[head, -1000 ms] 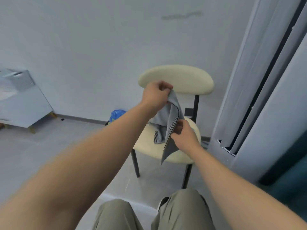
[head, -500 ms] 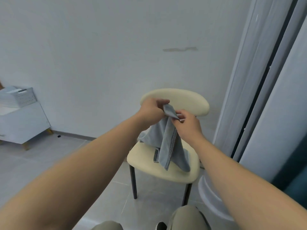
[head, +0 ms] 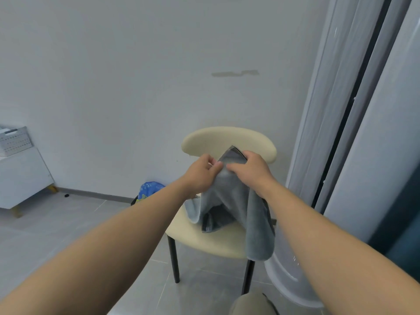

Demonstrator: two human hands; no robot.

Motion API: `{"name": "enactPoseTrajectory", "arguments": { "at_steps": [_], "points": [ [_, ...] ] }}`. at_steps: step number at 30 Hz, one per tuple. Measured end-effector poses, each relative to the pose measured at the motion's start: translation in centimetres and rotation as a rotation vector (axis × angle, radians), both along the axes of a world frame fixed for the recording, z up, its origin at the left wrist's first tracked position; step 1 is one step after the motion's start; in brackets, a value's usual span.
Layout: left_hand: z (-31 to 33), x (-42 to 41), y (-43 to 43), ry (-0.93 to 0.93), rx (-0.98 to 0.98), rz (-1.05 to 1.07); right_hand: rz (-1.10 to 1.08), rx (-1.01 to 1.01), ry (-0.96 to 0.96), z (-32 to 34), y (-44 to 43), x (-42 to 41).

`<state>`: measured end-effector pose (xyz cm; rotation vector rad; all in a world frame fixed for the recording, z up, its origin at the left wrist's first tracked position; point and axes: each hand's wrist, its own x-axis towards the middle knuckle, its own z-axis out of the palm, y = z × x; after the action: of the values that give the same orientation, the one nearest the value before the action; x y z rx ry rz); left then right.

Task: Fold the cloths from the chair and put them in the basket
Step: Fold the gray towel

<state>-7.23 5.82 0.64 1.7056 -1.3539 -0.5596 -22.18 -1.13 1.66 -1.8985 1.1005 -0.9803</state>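
Note:
A grey cloth with dark striped edges hangs in front of a cream chair with black legs. My left hand pinches the cloth's top edge from the left. My right hand grips the top corner just beside it, so both hands meet at the cloth's peak. The cloth's lower part droops onto the seat and past its right front edge. A white perforated basket stands on a white cabinet at the far left.
A blue patterned bag lies on the floor behind the chair, by the wall. Grey curtains and a white round base stand right of the chair. Grey tiled floor spreads between chair and cabinet. My knee shows at the bottom.
My right hand rose from the cloth's lower edge to its top, beside my left hand. The cloth now hangs wider, draped down over the seat.

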Motion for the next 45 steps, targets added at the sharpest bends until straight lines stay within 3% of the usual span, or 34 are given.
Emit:
{"name": "enactPoseTrajectory", "arguments": {
  "at_steps": [3, 6, 8, 10, 18, 20, 22, 23, 25, 27, 29, 31, 33, 37, 42, 45],
  "points": [
    [-0.3, 0.4, -0.1, 0.080, 0.034, -0.076, -0.141, -0.020, 0.015, -0.1, -1.6, -0.9],
    [-1.0, 1.1, 0.1, -0.147, 0.291, -0.203, -0.193, -0.029, -0.064, 0.5, -2.2, -1.4],
    [-2.0, 1.4, -0.1, -0.353, 0.410, -0.170, -0.264, -0.016, -0.130, 0.7, -2.4, -1.7],
    [-2.9, 1.9, -0.4, -0.413, 0.403, -0.068, -0.273, 0.014, -0.157, 0.6, -2.5, -2.0],
    [0.1, 1.2, -1.8, -0.290, 0.009, 0.012, 0.429, 0.298, 0.251, -2.7, -0.5, -1.4],
    [0.6, 1.0, -1.7, -0.140, -0.009, -0.010, 0.405, 0.304, 0.152, -3.1, -0.4, -0.7],
    [0.5, 1.7, -1.3, -0.012, 0.053, -0.078, 0.247, 0.292, -0.021, -3.1, -0.9, -0.2],
    [0.2, 2.1, -1.0, -0.091, 0.111, -0.099, 0.172, 0.326, -0.149, -2.9, -1.2, 0.0],
    [-0.8, 2.9, -0.7, -0.426, 0.232, -0.087, 0.062, 0.428, -0.395, -2.2, -1.7, -0.2],
    [-1.9, 3.5, -0.4, -0.602, 0.291, 0.003, 0.013, 0.450, -0.476, -1.4, -2.1, -0.6],
    [-2.8, 4.3, -0.3, -0.533, 0.284, 0.130, 0.025, 0.384, -0.386, -1.2, -2.3, -0.9],
    [-3.0, 4.9, -0.5, -0.351, 0.214, 0.214, 0.095, 0.311, -0.278, -1.3, -2.0, -1.1],
    [-2.8, 4.8, -0.7, -0.191, 0.141, 0.201, 0.223, 0.321, -0.194, -2.1, -1.9, -1.2],
    [-1.0, 2.1, -1.1, -0.042, 0.011, 0.074, 0.371, 0.404, 0.091, -3.7, -1.1, -0.3],
    [0.2, -0.3, -1.3, 0.332, 0.012, -0.042, 0.427, 0.380, 0.074, -4.2, 0.3, 0.8],
    [0.2, 0.5, -0.8, 0.408, 0.004, -0.045, 0.303, 0.347, 0.037, -4.2, -0.3, 0.9]
  ]
}}
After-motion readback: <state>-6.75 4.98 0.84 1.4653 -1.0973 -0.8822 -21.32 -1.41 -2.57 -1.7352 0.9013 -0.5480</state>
